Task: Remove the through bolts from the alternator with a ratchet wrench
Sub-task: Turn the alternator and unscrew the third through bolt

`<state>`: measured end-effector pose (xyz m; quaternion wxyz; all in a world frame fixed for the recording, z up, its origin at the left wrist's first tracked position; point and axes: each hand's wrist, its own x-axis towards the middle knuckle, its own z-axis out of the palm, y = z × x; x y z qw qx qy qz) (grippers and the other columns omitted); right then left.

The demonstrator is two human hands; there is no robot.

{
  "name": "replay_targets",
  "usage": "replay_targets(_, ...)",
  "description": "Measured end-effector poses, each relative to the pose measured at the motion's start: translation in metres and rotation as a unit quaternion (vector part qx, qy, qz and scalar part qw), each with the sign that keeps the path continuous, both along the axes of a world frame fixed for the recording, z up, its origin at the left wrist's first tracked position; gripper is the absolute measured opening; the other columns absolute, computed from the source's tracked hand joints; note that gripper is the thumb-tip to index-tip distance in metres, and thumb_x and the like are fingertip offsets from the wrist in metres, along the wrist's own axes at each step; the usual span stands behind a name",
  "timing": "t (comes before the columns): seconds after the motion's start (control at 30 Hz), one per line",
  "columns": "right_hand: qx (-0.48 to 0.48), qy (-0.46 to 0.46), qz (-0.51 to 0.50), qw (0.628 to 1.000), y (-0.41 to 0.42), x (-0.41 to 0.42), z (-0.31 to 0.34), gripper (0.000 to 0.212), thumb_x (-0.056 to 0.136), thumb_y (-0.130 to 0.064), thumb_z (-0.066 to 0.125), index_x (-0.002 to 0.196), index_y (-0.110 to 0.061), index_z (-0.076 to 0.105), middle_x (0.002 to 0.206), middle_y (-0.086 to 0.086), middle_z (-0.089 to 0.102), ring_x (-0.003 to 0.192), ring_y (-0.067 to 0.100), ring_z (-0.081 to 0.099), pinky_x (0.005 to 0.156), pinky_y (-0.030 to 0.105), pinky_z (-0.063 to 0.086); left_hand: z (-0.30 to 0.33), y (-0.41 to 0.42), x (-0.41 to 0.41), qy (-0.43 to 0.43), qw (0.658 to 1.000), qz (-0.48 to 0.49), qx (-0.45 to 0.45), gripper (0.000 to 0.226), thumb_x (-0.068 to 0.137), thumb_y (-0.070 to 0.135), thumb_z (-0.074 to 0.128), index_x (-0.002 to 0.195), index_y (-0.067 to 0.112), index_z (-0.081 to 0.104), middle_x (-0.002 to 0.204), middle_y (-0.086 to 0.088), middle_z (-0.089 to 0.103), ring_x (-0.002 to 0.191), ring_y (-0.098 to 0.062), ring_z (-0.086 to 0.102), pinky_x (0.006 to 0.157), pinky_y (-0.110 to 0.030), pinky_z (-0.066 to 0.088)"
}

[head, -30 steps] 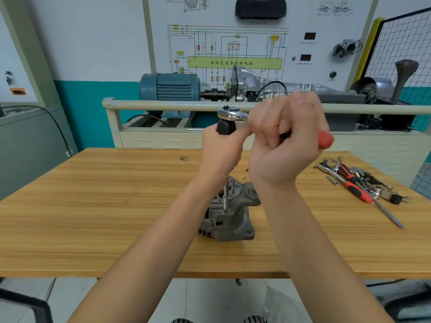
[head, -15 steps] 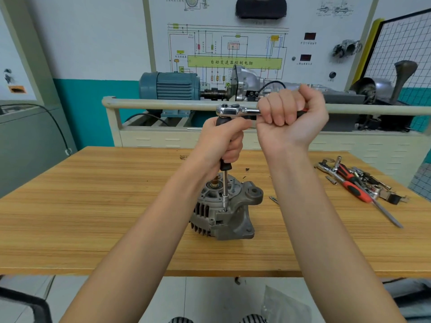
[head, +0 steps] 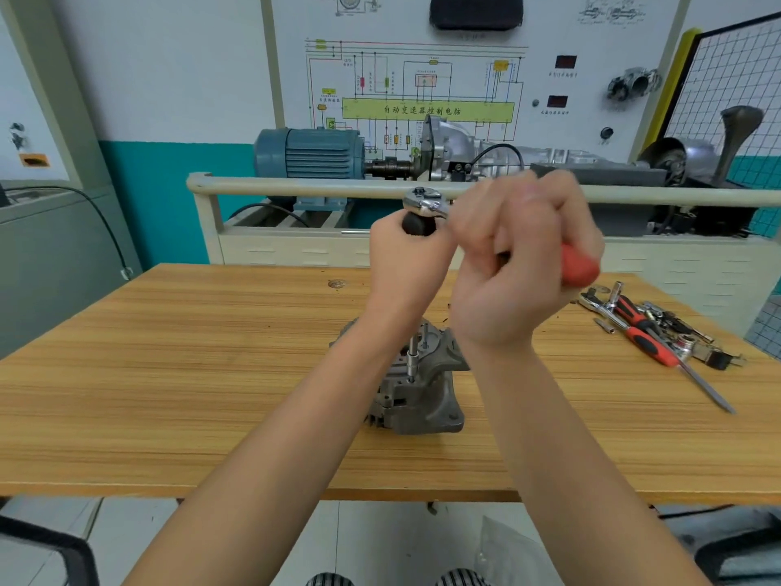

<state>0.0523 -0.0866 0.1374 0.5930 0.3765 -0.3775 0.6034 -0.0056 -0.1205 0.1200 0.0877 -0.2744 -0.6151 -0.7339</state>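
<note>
Matt cast-metal alternator (head: pixel 422 399), wood-grain table (head: pixel 169 374)

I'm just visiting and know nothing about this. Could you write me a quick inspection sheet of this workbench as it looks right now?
Surface: wooden table, with small dark specks behind the alternator.
Job's things: alternator stands mid-table; ratchet sits atop a long extension whose socket meets the alternator's top.
Clutter: tool pile at the table's right, with a screwdriver, sockets and another ratchet.
Hands: left hand grips the black part under the ratchet head; right hand, blurred, grips the red handle.
Cables: black cable by the grey cabinet at left.
Surroundings: blue motor, wiring diagram board, wire grid panel.
</note>
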Motion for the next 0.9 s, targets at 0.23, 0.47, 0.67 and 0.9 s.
replay_targets(0.23, -0.201, -0.182, 0.399, 0.876, 0.052, -0.014, 0.018, 0.041, 0.082, -0.01, 0.038, 0.041, -0.016, 0.033, 0.033, -0.004, 0.021, 0.031, 0.011, 0.015, 0.038, 0.02, 0.017, 0.0, -0.021, -0.019, -0.023, 0.954, -0.291, -0.071, 0.02, 0.077, 0.012, 0.062, 0.062, 0.01, 0.049, 0.049, -0.001, 0.047, 0.044, -0.018, 0.043, 0.047, -0.025, 0.038)
replay_targets(0.47, -0.256, -0.169, 0.46, 0.833, 0.061, -0.024, 0.017, 0.038, 0.079, -0.01, 0.04, 0.042, -0.016, 0.034, 0.034, -0.004, 0.021, 0.03, 0.011, 0.018, 0.038, 0.02, 0.015, -0.003, -0.008, -0.012, -0.074, 0.97, -0.22, -0.077, 0.052, 0.093, 0.009, 0.054, 0.05, 0.019, 0.027, 0.039, 0.005, 0.022, 0.032, -0.01, 0.017, 0.037, -0.016, 0.016)
replay_targets(0.67, -0.121, -0.115, 0.26, 0.951, 0.032, -0.009, 0.01, 0.04, 0.088, -0.004, 0.035, 0.052, -0.021, 0.034, 0.036, -0.004, 0.024, 0.036, 0.013, 0.017, 0.043, 0.026, 0.019, -0.002, 0.004, -0.004, -0.126, 0.991, -0.045, -0.027, 0.038, 0.085, 0.001, 0.054, 0.059, 0.016, 0.032, 0.047, 0.002, 0.025, 0.037, -0.013, 0.02, 0.04, -0.02, 0.019)
replay_targets(0.9, 0.007, -0.012, -0.102, 0.995, 0.001, -0.002, -0.003, 0.023, 0.083, -0.004, 0.042, 0.072, -0.024, 0.042, 0.058, -0.007, 0.041, 0.045, 0.011, 0.032, 0.048, 0.028, 0.024, -0.008, 0.007, 0.004, -0.019, 0.998, -0.038, -0.044, 0.017, 0.074, 0.017, 0.057, 0.07, 0.005, 0.046, 0.068, -0.009, 0.036, 0.065, -0.02, 0.031, 0.049, -0.026, 0.027)
